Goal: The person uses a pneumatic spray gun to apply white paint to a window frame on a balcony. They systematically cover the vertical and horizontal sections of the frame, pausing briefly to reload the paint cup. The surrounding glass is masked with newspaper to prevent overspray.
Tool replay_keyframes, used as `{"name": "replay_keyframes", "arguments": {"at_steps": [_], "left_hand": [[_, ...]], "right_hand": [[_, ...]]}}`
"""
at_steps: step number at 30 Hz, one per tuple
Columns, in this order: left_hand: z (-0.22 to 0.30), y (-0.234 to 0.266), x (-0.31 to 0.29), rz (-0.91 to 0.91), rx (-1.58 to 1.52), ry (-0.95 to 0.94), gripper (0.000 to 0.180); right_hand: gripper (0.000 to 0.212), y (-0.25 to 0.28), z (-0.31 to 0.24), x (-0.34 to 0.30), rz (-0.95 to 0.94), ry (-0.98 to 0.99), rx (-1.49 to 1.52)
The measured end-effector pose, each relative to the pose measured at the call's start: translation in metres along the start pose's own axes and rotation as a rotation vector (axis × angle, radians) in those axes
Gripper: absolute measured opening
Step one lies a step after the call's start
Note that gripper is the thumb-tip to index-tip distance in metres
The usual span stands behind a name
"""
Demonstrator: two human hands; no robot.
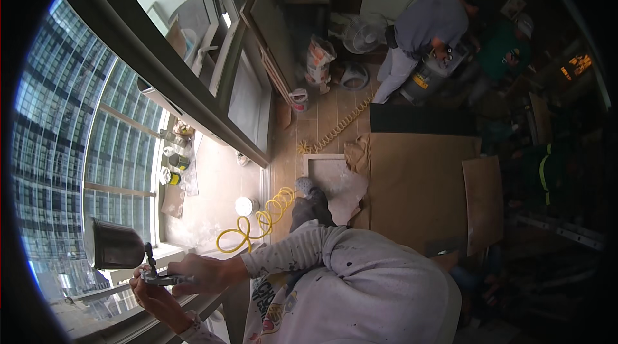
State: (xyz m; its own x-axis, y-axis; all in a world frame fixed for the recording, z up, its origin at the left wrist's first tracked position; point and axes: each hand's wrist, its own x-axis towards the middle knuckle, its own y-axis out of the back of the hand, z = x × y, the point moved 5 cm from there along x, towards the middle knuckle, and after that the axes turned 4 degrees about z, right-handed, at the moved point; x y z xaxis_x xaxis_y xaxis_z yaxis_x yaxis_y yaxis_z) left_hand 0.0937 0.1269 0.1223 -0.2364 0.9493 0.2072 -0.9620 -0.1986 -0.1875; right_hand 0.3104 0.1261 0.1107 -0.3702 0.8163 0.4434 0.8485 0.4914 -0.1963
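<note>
A paint spray gun (pixel 161 279) with a dull metal cup (pixel 117 245) is in my hands at the lower left, beside the window. My right hand (pixel 205 273) is closed around its handle end; a white, paint-spotted sleeve leads back from that hand. My left hand (pixel 158 304) is lower in the picture, its fingers bent up and closed against the gun's front end below the cup. What the fingertips press there is too small to make out. A yellow coiled hose (pixel 264 218) loops across the floor near my foot; its join to the gun is hidden.
Paint cans (pixel 170 176) and a white bucket (pixel 246 206) stand by the window. Brown paper (pixel 418 183) covers a large panel at the right. Beyond it a person in grey (pixel 431 22) bends over a dark tank (pixel 428 77). Another person in green (pixel 505 51) is alongside.
</note>
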Motion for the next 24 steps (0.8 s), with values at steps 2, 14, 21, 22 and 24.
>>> {"name": "replay_keyframes", "arguments": {"at_steps": [2, 14, 21, 22, 24], "left_hand": [[-0.002, 0.002, 0.000, 0.028, 0.080, -0.064, 0.025], [0.005, -0.014, -0.003, 0.135, 0.041, -0.010, 0.029], [0.015, -0.019, -0.006, 0.135, -0.001, 0.017, 0.017], [0.016, -0.019, -0.005, 0.127, -0.001, 0.011, 0.017], [0.017, -0.020, -0.004, 0.112, -0.003, -0.002, 0.018]], "right_hand": [[0.041, 0.001, -0.001, 0.001, 0.006, 0.030, 0.010], [0.042, 0.003, -0.006, 0.002, -0.032, 0.053, 0.036], [0.041, 0.004, -0.007, 0.003, -0.080, 0.037, 0.037], [0.040, 0.004, -0.007, 0.003, -0.083, 0.034, 0.040], [0.039, 0.005, -0.007, 0.003, -0.086, 0.027, 0.035]]}}
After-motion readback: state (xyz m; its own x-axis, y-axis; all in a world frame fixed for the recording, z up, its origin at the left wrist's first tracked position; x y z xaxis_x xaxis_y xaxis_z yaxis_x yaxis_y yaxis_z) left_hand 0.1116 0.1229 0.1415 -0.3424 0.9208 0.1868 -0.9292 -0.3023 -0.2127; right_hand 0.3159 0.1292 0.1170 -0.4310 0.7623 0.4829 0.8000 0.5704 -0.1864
